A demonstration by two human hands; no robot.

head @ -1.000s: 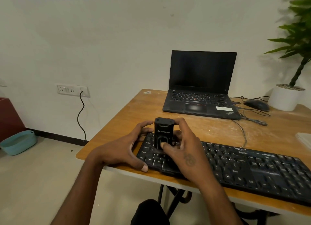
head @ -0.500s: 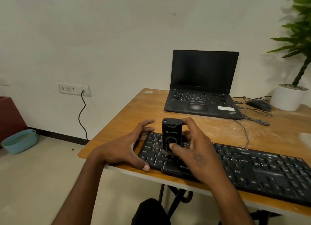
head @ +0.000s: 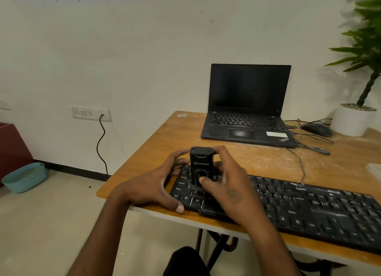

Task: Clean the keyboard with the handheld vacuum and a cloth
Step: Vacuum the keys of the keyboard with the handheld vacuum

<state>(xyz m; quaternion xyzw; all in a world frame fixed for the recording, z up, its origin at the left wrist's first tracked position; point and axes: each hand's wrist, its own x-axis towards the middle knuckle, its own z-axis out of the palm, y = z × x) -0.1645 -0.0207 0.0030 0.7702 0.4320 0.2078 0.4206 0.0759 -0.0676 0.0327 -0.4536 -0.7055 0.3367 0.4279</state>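
A black keyboard (head: pixel 309 205) lies along the near edge of the wooden desk (head: pixel 169 143). On its left end a small black handheld vacuum (head: pixel 201 164) stands upright, nozzle down on the keys. My right hand (head: pixel 228 185) grips the vacuum, thumb on its front and fingers behind it. My left hand (head: pixel 156 185) holds the keyboard's left end, with the thumb on the front edge and the fingers curled over the back edge. A pale flat thing (head: pixel 374 169), perhaps a cloth, shows at the right edge of the desk.
An open black laptop (head: pixel 247 115) sits at the back of the desk. A mouse (head: pixel 316 129) with loose cables and a white plant pot (head: pixel 350 122) stand to its right. A teal basin (head: pixel 25 176) lies on the floor at left.
The vacuum first slid right over the keys, then back a little to the left. My left hand's fingers have curled closer to the vacuum.
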